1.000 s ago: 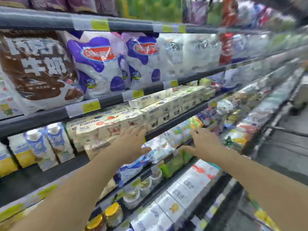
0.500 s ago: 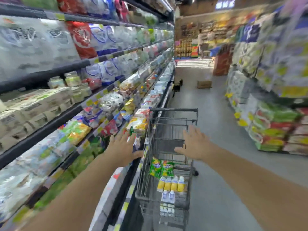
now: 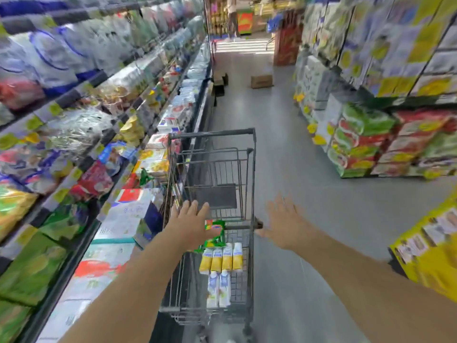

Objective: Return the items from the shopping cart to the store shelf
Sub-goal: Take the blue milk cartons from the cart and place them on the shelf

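A grey wire shopping cart [image 3: 248,169] stands in the aisle straight ahead of me. Inside it lie green snack packets [image 3: 215,237], a row of yellow and white cartons [image 3: 221,258] and two blue and white cartons [image 3: 218,289]. My left hand [image 3: 190,225] hovers open over the cart's left side, just above the green packets, holding nothing. My right hand [image 3: 284,224] is spread open beside the cart's right rim, empty. The store shelf [image 3: 99,134] runs along my left, packed with blurred bags and boxes.
Stacked packs of goods [image 3: 371,142] line the right side of the aisle, and a yellow stack [image 3: 430,246] juts in at near right. A cardboard box [image 3: 261,81] sits on the grey floor farther down. A person [image 3: 232,13] stands far off.
My view has swung from the dairy shelf to the right, down the aisle. Both empty hands left the shelf and now reach over the cart.
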`<action>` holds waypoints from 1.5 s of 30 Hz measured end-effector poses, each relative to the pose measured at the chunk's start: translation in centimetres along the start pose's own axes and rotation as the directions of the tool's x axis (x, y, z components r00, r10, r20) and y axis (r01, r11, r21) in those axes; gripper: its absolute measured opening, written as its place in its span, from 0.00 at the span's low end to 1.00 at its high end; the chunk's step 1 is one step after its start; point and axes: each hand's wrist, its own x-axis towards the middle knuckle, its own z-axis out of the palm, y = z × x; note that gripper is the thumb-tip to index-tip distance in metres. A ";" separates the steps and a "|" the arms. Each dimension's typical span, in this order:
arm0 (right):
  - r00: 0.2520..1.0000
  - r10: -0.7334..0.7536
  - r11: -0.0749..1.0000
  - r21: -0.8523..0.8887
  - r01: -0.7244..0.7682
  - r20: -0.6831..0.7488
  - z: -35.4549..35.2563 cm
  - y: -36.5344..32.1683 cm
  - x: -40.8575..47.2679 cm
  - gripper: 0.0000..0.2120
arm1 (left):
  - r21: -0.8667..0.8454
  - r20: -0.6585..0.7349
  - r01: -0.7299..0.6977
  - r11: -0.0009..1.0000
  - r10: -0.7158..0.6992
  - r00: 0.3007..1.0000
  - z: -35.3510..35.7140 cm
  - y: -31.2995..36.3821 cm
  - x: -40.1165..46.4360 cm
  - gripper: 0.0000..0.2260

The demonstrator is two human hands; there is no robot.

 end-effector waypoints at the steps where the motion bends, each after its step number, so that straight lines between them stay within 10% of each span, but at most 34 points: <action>1: 1.000 0.001 1.000 0.014 -0.002 0.026 1.1 -0.4 1.1 0.44 | -0.001 0.022 -0.003 1.000 0.003 1.000 1.1 -0.7 1.3 0.40; 15: 0.915 -0.010 0.999 0.052 -0.012 0.403 23.3 -8.3 15.7 0.30 | -0.257 0.453 0.067 0.964 0.059 0.890 26.2 -4.4 16.3 0.33; 23: 0.715 0.222 0.816 0.274 -0.508 0.663 37.5 -9.7 20.8 0.13 | -0.626 0.602 0.547 0.556 -0.102 0.792 46.4 -2.9 21.8 0.29; 28: 0.619 0.283 0.649 0.329 -0.686 0.733 44.8 -11.0 21.7 0.17 | -0.644 0.686 0.668 0.374 -0.105 0.720 47.8 -1.7 22.1 0.13; 35: 0.524 0.383 0.321 0.422 -0.848 0.760 45.8 -11.0 21.5 0.21 | -0.588 0.711 0.760 0.276 -0.271 0.649 44.5 -0.6 21.0 0.20; 45: 0.620 0.303 0.519 0.421 -0.744 0.723 39.2 -9.8 20.8 0.27 | -0.537 0.736 0.739 0.408 -0.201 0.646 39.1 -2.9 19.4 0.27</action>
